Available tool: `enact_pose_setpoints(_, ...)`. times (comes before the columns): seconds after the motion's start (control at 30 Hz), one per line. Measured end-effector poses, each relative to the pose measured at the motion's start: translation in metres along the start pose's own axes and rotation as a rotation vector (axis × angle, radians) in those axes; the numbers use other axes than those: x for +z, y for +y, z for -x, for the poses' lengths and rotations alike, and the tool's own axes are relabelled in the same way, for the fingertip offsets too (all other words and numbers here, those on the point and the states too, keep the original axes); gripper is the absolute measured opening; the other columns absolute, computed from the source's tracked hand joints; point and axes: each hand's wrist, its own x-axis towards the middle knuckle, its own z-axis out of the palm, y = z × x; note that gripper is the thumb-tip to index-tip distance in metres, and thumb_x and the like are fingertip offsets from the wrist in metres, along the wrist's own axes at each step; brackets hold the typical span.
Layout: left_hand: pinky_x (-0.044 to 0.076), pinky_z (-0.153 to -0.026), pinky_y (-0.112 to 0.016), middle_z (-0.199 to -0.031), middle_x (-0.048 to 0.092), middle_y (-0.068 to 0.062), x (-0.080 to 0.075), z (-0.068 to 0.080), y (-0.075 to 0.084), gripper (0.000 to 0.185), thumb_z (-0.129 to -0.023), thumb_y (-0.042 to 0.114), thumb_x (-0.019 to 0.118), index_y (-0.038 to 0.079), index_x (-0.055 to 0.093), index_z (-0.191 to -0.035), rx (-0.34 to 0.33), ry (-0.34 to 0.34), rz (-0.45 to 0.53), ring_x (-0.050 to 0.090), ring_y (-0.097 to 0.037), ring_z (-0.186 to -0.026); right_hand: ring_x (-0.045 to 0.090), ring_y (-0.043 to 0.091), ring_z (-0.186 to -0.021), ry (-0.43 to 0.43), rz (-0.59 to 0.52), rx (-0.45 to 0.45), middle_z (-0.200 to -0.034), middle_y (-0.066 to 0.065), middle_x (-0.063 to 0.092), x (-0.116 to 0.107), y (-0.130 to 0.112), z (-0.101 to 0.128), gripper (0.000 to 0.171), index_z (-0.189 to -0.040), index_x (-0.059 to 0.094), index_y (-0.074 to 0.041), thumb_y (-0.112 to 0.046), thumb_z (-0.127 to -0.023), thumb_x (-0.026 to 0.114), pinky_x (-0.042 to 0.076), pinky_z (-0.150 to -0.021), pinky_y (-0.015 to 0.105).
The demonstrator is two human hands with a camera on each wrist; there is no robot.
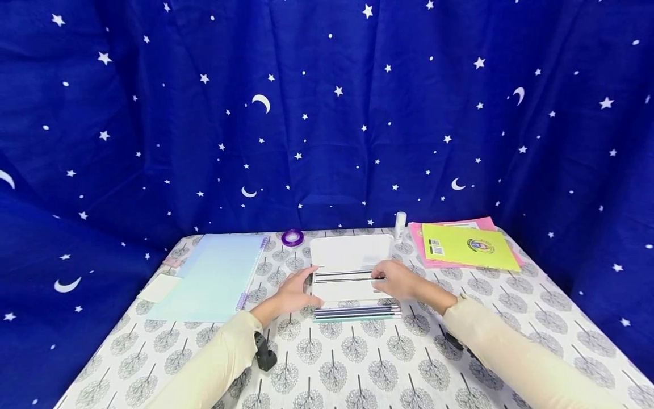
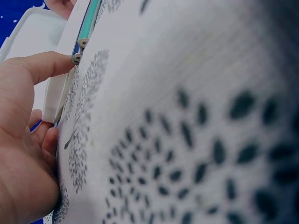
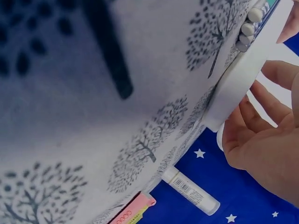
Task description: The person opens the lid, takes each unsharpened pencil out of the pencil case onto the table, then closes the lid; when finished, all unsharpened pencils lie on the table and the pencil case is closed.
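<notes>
A white pencil case [image 1: 347, 291] lies with its lid [image 1: 352, 253] raised at the back. Slim black pencils [image 1: 339, 280] run lengthwise along its rear part. My left hand [image 1: 292, 292] spans the case's left end, its thumb by the front corner. In the left wrist view, a straight digit touches the ends of the pencils [image 2: 83, 43] in front of the case. My right hand [image 1: 401, 279] reaches over the right end and pinches a black pencil there; its fingertips are partly hidden by the case wall in the right wrist view.
Several pencils [image 1: 357, 312] lie in a row before the case. A pale blue spiral notebook [image 1: 209, 278] and white paper [image 1: 159, 288] lie left. Behind are a purple tape roll [image 1: 292, 238] and a glue stick [image 1: 400, 226]. A yellow-green book [image 1: 465, 247] rests on pink ones [image 1: 416, 241], right.
</notes>
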Motion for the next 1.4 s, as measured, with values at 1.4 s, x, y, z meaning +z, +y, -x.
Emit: enact_pose_setpoints(1.4,0.029,-0.109,-0.067,-0.158,0.035,-0.006,0.001,-0.001,0.001,0.100,-0.071,0.038,0.084,0.025,0.031,-0.156,0.004,0.001,-0.008,0.035,-0.033,-0.139,0.064,0.016,-0.084,0.197,-0.061,-0.050,-0.089,0.000,0.071,-0.011,0.010,0.015,0.014,-0.099,0.077,-0.002,-0.002,-0.085,0.074,0.056,-0.081,0.041)
